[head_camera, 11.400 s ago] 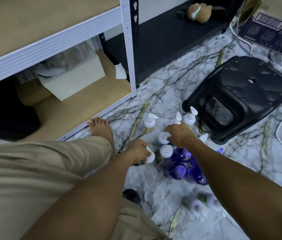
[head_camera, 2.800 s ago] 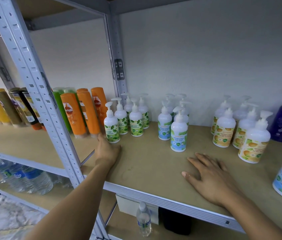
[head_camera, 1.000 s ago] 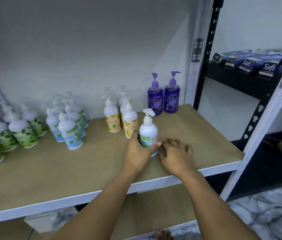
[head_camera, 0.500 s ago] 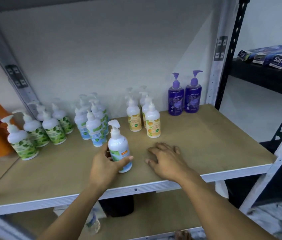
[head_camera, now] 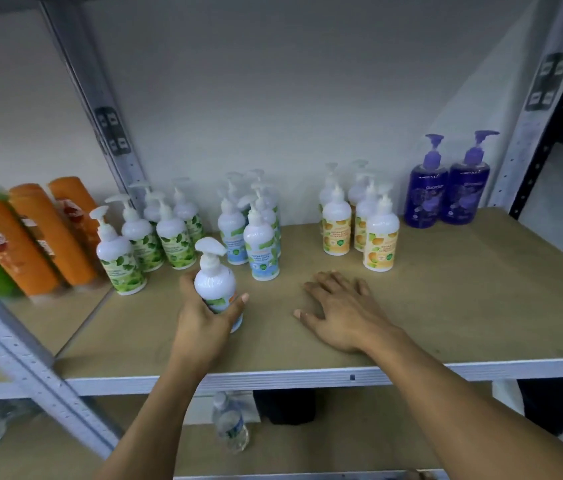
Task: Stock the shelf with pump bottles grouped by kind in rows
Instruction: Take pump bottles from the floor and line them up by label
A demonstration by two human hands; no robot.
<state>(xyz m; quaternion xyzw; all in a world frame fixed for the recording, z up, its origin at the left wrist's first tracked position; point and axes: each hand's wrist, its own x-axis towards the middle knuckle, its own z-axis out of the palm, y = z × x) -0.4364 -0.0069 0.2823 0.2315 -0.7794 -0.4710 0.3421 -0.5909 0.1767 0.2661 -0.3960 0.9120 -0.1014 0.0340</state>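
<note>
Grouping by kind explains the layout on the tan wooden shelf board point(head_camera: 446, 323): white pump bottles with green leaf labels point(head_camera: 121, 258) stand at the left, white pump bottles with blue labels point(head_camera: 261, 244) in the middle, white pump bottles with orange fruit labels point(head_camera: 378, 240) further right, and two dark purple pump bottles point(head_camera: 446, 192) at the back right corner; each kind runs from the wall toward the front edge; the left hand point(head_camera: 204, 317) grips a white pump bottle with a blue-green label point(head_camera: 216, 289) low around its body, fingers and thumb curled round it, just in front of the blue-label row, probably so it can join that row's front; whether its base touches the board I cannot tell; its long axis is close to upright, the top leaning slightly left, and the pump spout seems to point right; the right hand point(head_camera: 339, 313) lies flat on the board with fingers straight and spread, holding nothing, likely as a brace; orange shampoo bottles point(head_camera: 41, 237) fill the neighbouring bay, well apart
</note>
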